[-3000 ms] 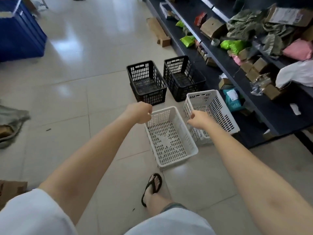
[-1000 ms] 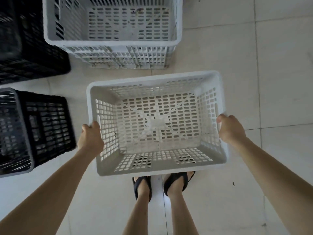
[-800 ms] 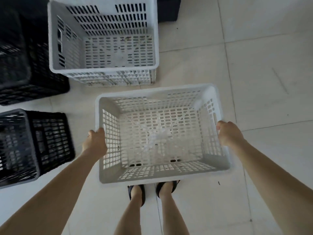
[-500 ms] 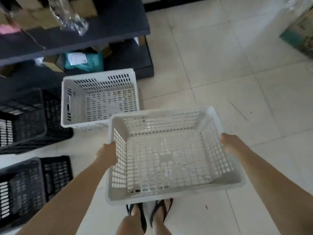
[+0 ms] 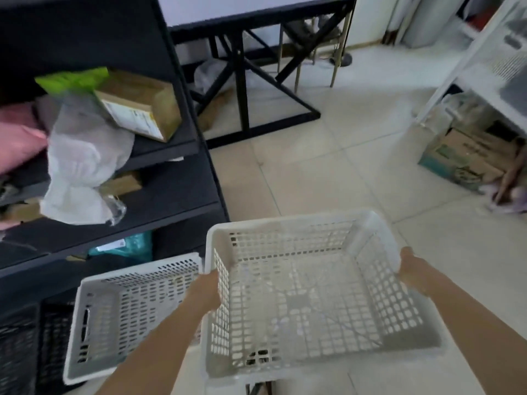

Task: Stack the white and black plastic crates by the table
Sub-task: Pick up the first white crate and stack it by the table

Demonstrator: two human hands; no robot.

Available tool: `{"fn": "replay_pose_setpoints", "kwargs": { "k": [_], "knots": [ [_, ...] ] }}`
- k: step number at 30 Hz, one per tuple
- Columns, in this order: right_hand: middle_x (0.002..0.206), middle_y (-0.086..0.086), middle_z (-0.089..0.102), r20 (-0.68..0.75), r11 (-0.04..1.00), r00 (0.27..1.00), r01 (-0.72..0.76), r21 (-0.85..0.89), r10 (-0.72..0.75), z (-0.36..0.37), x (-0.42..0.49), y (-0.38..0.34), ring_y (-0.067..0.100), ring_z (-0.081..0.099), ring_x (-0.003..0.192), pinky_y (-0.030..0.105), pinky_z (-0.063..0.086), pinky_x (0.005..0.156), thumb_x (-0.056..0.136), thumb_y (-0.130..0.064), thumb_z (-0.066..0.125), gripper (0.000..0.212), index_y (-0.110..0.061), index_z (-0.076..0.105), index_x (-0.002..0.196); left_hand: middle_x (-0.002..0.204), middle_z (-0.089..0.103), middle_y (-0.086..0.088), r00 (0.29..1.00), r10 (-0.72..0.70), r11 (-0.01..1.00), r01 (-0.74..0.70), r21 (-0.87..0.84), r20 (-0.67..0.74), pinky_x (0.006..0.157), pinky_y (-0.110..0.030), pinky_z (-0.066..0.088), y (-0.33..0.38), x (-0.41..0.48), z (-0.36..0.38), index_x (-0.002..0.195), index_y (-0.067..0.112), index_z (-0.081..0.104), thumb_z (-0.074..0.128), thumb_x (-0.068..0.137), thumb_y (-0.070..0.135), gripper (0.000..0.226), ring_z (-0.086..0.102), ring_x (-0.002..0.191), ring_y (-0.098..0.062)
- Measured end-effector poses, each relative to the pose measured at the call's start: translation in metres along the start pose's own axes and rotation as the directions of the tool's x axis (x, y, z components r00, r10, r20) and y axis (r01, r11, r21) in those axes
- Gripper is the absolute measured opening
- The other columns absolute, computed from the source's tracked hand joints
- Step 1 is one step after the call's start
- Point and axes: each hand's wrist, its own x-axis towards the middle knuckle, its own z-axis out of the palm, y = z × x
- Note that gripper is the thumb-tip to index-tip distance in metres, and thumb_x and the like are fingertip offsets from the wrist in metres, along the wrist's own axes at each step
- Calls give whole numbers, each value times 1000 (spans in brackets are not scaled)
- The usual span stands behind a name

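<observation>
I hold a white perforated plastic crate (image 5: 308, 295) level in front of me, lifted off the floor. My left hand (image 5: 206, 290) grips its left rim and my right hand (image 5: 413, 273) grips its right rim. A second white crate (image 5: 119, 312) stands on the floor to the lower left, partly behind my left forearm. A black crate (image 5: 25, 346) shows at the bottom left edge, dark and partly cut off. The table (image 5: 256, 21), with a pale top and black crossed legs, stands ahead at the top centre.
A black shelf unit (image 5: 176, 189) with cardboard boxes, bags and cloth fills the left. A white rack (image 5: 482, 61) and a cardboard box (image 5: 467, 155) stand at the right. Pale floor tiles (image 5: 328, 172) stretch between the shelf, the table and the rack.
I have lifted the white crate higher and turned toward the table. The view has swung up, so the floor crates have slid to the lower left.
</observation>
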Motion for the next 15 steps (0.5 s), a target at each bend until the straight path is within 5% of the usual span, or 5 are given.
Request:
{"fn": "replay_pose_setpoints", "kwargs": {
  "k": [2,4,9,12,15],
  "knots": [
    [87,15,54,19,1000,1000,-11,-16,11,-36,44,-14,21,52,71,27,39,57,93,-2,42,51,0,21,140,128,53,-15,1000,-7,999,7,41,-1,88,-34,50,26,34,-36,137,7,38,48,92,6,46,59,109,-26],
    [85,15,52,43,999,999,-6,-35,7,-65,83,-28,25,49,82,31,39,68,93,0,42,49,4,24,138,121,52,-16,999,-29,998,28,50,15,89,-36,51,48,61,-71,132,6,42,46,92,5,40,59,106,-28],
    [113,20,53,127,999,992,19,-46,-13,-147,217,-66,27,54,91,29,37,66,92,1,45,55,4,22,142,90,42,-8,998,-63,997,64,31,-11,91,-42,50,108,151,-152,99,11,39,41,89,1,15,61,107,-32],
    [117,19,48,109,998,994,20,-57,-14,-187,296,-94,29,49,97,30,38,65,93,1,41,52,4,24,142,93,44,-8,997,-81,996,82,39,-17,86,-40,52,136,214,-198,110,10,43,41,91,3,21,61,100,-30],
    [132,26,46,85,996,996,8,-89,0,-224,362,-124,36,52,109,39,46,75,93,2,40,53,4,21,142,95,46,-9,996,-83,997,83,-10,-15,80,-41,52,160,268,-238,99,12,37,43,90,1,15,52,84,-26]
  ]
}}
